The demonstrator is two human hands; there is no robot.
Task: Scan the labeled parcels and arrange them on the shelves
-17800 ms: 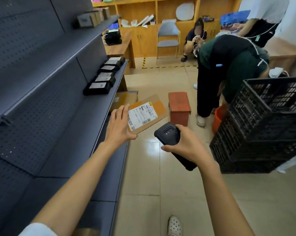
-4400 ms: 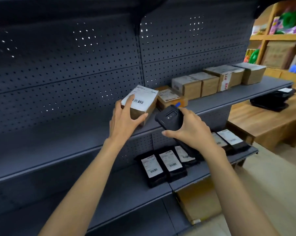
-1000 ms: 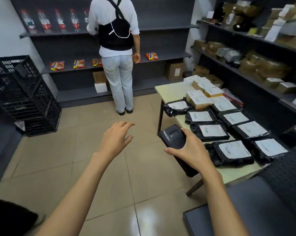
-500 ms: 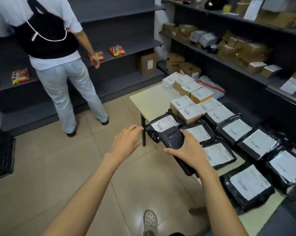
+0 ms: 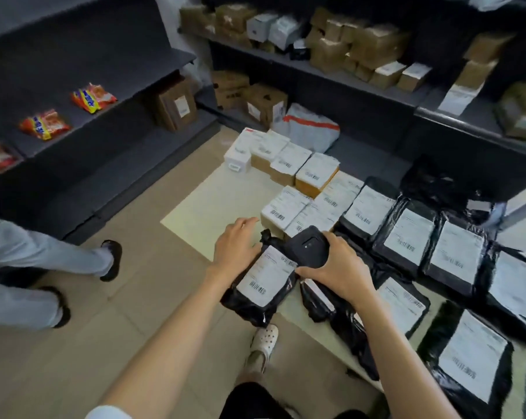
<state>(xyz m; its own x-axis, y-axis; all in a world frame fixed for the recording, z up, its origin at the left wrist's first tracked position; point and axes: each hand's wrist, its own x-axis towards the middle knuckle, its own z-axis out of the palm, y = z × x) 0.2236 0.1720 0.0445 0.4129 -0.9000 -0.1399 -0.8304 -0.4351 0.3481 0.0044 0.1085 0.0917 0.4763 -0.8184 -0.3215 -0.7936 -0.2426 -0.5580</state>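
Left hand (image 5: 236, 247) grips the upper-left edge of a black plastic mailer bag with a white shipping label (image 5: 260, 285), thumb side on the bag, fingers curled over its bunched top corner. The bag sits at the near-left corner of the pale cream table (image 5: 213, 204) and overhangs its edge toward the floor; long axis runs from near-left to far-right, label face up, barcode at the near end of the label. Label text is too blurred to read. Right hand (image 5: 335, 272) holds a black handheld scanner (image 5: 308, 246), fingers wrapped round its body, scanner head pointing away and left, just above the bag's far end. Beyond it, small brown cardboard boxes with white barcode labels (image 5: 296, 192) stand packed together on the table; print unreadable. To the right, rows of more black mailer bags with white labels (image 5: 455, 252) lie flat, touching one another. Dark grey metal shelves (image 5: 331, 72) behind the table carry brown cartons, some with white labels, no legible writing. A grey-white soft parcel with an orange stripe (image 5: 311, 127) lies on the lowest shelf. Left shelf holds red-and-yellow snack packets (image 5: 45, 125), their branding not readable. Another person's light trouser legs and dark shoes (image 5: 44, 261) are at the left on the tiled floor. The wearer's white perforated clog (image 5: 263, 343) shows below the bag.
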